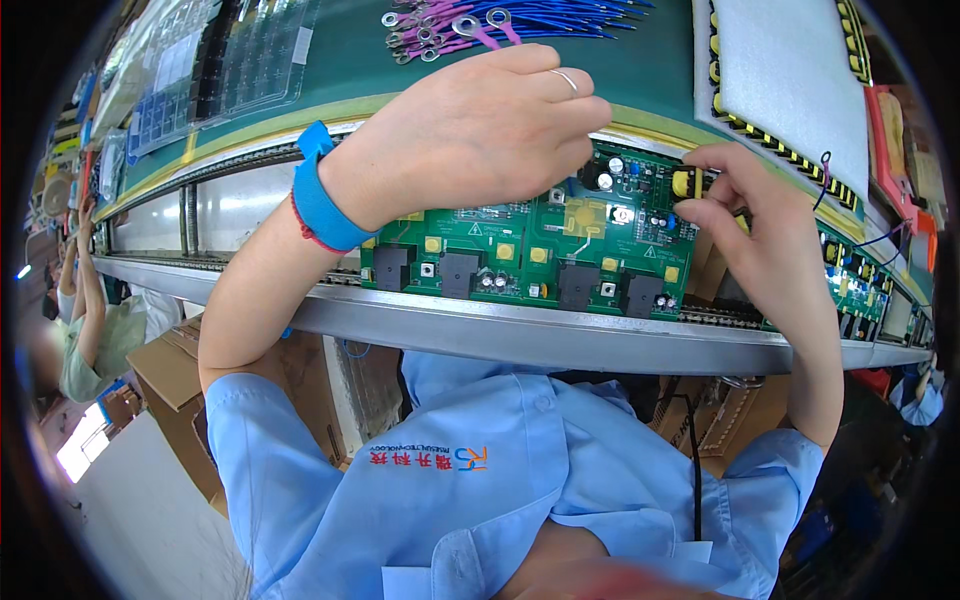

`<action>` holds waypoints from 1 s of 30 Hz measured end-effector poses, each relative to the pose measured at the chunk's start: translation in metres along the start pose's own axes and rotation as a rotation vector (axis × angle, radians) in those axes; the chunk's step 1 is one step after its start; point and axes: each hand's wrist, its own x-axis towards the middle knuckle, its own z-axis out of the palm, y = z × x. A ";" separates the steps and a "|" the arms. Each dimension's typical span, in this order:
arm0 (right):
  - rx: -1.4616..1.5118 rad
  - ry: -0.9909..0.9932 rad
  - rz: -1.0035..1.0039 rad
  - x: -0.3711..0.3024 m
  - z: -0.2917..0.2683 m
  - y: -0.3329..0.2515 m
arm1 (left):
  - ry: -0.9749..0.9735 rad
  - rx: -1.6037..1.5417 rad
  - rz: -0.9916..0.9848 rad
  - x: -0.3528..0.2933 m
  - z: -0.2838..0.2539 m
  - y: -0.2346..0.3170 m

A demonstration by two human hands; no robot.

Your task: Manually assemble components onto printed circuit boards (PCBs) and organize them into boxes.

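A green circuit board [520,252] lies across the conveyor rails in front of me, carrying black blocks, yellow parts and small silver cylinders. My left hand [485,130] reaches over its upper left part, fingers curled under and closed. What those fingertips hold, if anything, is hidden. At the board's upper right edge, my right hand [755,210] pinches a small black-and-yellow transformer [684,183] between thumb and fingers. A blue wrist strap [325,205] circles my left wrist.
Blue wires with ring terminals [500,20] lie on the green bench beyond the rails. A white foam sheet [790,80] edged with black-and-yellow parts sits far right; clear plastic trays [255,50] far left. Another board [850,285] stands right along the conveyor [480,325]. Another person's arms [88,285] show far left.
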 end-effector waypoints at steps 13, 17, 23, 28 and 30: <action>-0.389 -0.062 -0.050 0.003 0.008 -0.012 | 0.382 -0.402 -0.339 -0.010 -0.062 -0.002; -0.368 -0.006 -0.184 0.007 0.008 -0.013 | 0.347 -0.356 -0.555 -0.021 -0.066 0.002; 0.730 -0.253 0.199 0.012 -0.019 -0.011 | 0.204 -0.312 -0.818 -0.064 -0.070 -0.005; 1.027 -0.474 0.232 0.025 0.001 -0.032 | -0.024 -0.168 -0.725 -0.094 -0.065 -0.004; 0.954 -0.447 0.175 0.026 0.012 -0.045 | -0.013 -0.156 -0.699 -0.100 -0.058 -0.005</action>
